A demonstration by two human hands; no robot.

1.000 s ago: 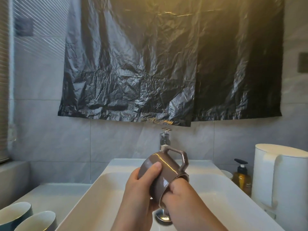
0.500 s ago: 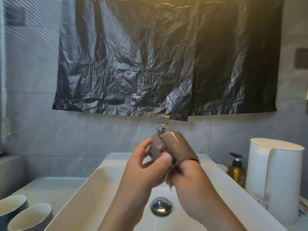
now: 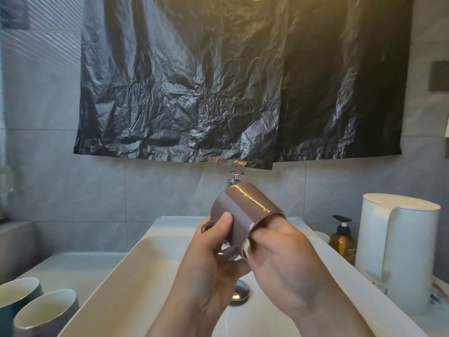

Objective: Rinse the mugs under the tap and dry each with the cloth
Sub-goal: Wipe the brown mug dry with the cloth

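I have the brown mug (image 3: 245,215) tipped on its side above the sink (image 3: 136,263), its base toward the wall and its mouth toward my right hand (image 3: 279,259). The glaze is glossy grey-brown with a bright streak of light along the top, and the rim shows a pale inside. My left hand (image 3: 209,254) is closed around the body, thumb pressed flat on the side, with the handle pointing down into my palm. My right hand is curled at the mouth, fingers tucked inside the rim and thumb on the lip.

I count three mugs: the one I hold, plus a teal mug (image 3: 17,295) and a grey mug (image 3: 46,312) standing upright, touching, left of the sink. One chrome tap (image 3: 233,178) rises behind the mug, and one drain plug (image 3: 240,291) sits below my hands.

Right of the sink stand one amber pump bottle (image 3: 343,239) and one white kettle (image 3: 398,251). The sink is white; the wall is grey tile, with black plastic sheeting (image 3: 243,81) hung above the tap.
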